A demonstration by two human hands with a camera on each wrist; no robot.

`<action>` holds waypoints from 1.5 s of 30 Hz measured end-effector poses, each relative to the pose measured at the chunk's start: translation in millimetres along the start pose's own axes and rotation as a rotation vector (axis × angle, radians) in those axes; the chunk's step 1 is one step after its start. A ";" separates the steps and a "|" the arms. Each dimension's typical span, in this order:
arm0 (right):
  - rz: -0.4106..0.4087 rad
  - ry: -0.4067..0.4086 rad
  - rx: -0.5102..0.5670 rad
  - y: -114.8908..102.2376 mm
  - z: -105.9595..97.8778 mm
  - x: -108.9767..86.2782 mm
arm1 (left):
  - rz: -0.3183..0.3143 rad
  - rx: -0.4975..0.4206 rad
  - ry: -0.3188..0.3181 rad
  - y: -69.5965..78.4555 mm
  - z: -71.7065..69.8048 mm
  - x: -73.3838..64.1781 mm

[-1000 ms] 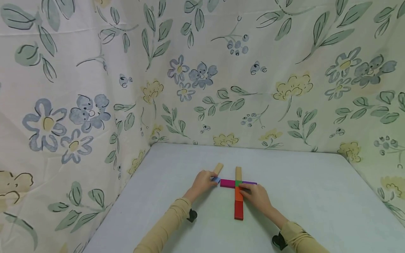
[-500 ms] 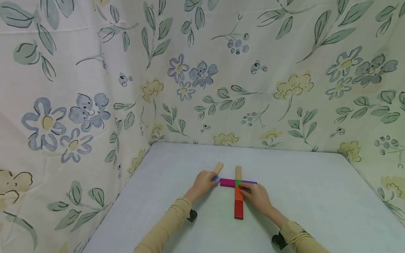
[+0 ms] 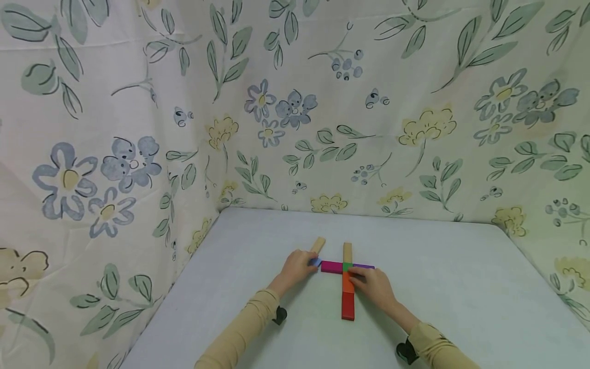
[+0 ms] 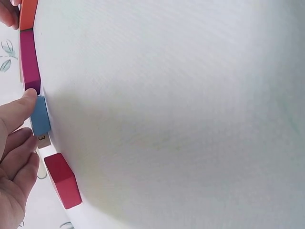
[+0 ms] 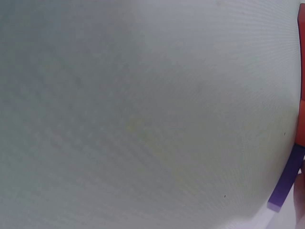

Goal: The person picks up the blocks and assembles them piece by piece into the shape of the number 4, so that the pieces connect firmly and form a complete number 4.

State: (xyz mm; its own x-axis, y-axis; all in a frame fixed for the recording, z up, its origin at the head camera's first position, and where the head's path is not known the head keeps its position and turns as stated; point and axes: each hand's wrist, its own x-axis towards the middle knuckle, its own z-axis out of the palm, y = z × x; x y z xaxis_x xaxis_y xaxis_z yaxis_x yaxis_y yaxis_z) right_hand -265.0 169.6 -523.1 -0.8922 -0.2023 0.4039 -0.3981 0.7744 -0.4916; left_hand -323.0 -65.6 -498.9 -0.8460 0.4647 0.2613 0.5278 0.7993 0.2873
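In the head view, my left hand [image 3: 297, 266] holds a small blue block [image 3: 315, 262] beside the left end of a magenta block [image 3: 332, 267]. In the left wrist view, the thumb is at one end of the blue block [image 4: 41, 116] and the fingers at the other. My right hand [image 3: 374, 286] rests its fingertips at the right edge of an orange block [image 3: 348, 283], near a green block [image 3: 348, 267]. A red block [image 3: 348, 306] continues the column toward me; a plain wood block [image 3: 348, 252] extends away. A purple block [image 3: 364, 266] reaches right, partly behind the right hand.
Another plain wood block [image 3: 318, 245] lies slanted beyond the left hand. A separate red block [image 4: 63, 180] lies near the left fingers in the left wrist view. The white table [image 3: 415, 246] meets a flower-patterned cloth [image 3: 332, 169] at the back and left.
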 end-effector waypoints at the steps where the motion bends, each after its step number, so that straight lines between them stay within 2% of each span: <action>1: 0.002 -0.001 0.003 -0.2 -0.1 -0.1 | -0.004 -0.001 -0.004 0.2 -0.4 -0.1; 8: 0.002 -0.006 0.007 -0.3 -0.1 -0.1 | -0.006 -0.011 -0.009 0.8 -2.5 0.2; 13: -0.001 -0.006 -0.004 0.4 0.3 0.5 | -0.014 -0.066 0.010 -1.4 -7.6 4.3; 17: -0.009 -0.002 -0.005 0.8 -0.1 0.7 | -0.043 -0.145 -0.006 -4.4 -16.8 11.2; 24: -0.007 -0.006 -0.001 1.6 -0.1 0.8 | -0.030 -0.134 -0.019 -11.1 -37.5 25.1; 30: -0.006 0.007 0.000 -0.2 -0.3 0.6 | -0.022 -0.138 -0.104 -17.4 -53.0 34.9; 35: 0.017 -0.002 0.004 -1.9 -2.5 0.1 | 0.008 -0.162 -0.189 -25.0 -58.7 46.8; 41: 0.020 -0.001 0.012 -0.1 -0.8 -0.2 | 0.057 -0.128 -0.305 -33.7 -56.9 60.8; 45: 0.004 0.011 0.012 1.5 -0.7 0.1 | 0.040 -0.085 -0.389 -32.2 -50.8 66.3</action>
State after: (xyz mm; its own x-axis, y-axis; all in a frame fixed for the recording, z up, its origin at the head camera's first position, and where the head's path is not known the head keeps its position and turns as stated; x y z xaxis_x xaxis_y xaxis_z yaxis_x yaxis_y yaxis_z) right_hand -265.5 171.2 -523.3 -0.8915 -0.1927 0.4100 -0.3971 0.7682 -0.5022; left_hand -392.3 -79.9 -444.0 -0.7815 0.6174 -0.0902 0.5513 0.7509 0.3636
